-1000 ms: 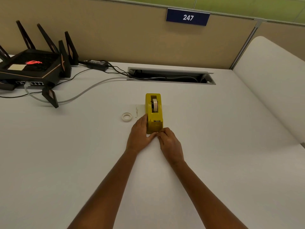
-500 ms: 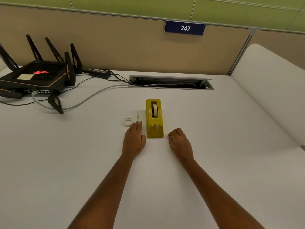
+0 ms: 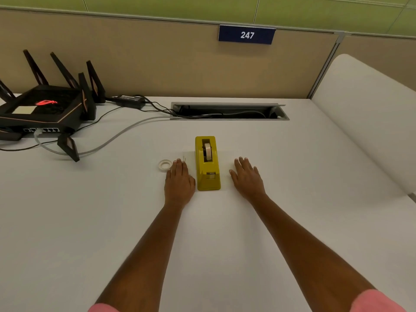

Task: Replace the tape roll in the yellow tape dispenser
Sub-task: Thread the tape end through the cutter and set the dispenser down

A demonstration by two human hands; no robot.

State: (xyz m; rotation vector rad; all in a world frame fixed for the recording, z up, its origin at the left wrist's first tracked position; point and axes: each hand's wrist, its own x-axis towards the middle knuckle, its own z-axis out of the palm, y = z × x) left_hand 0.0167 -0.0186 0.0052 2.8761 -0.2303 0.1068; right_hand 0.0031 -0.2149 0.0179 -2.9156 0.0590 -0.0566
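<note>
The yellow tape dispenser (image 3: 207, 164) stands on the white desk (image 3: 90, 221), its cutter end toward me, with a tape roll (image 3: 208, 151) upright in its slot. A small white tape ring (image 3: 165, 165) lies flat on the desk to its left. My left hand (image 3: 179, 182) rests palm down just left of the dispenser, fingertips beside the ring, holding nothing. My right hand (image 3: 247, 178) lies flat a short way right of the dispenser, fingers spread, also holding nothing.
A black router (image 3: 42, 109) with antennas sits at the back left, with a power brick (image 3: 130, 100) and cables (image 3: 108, 140) running into a cable slot (image 3: 229, 111) at the back. A beige partition stands behind. A white rounded divider (image 3: 364, 113) borders the right side.
Both hands have let go of the dispenser's front end and moved apart, settling flat on the desk on either side of it. The camera has tilted up slightly.
</note>
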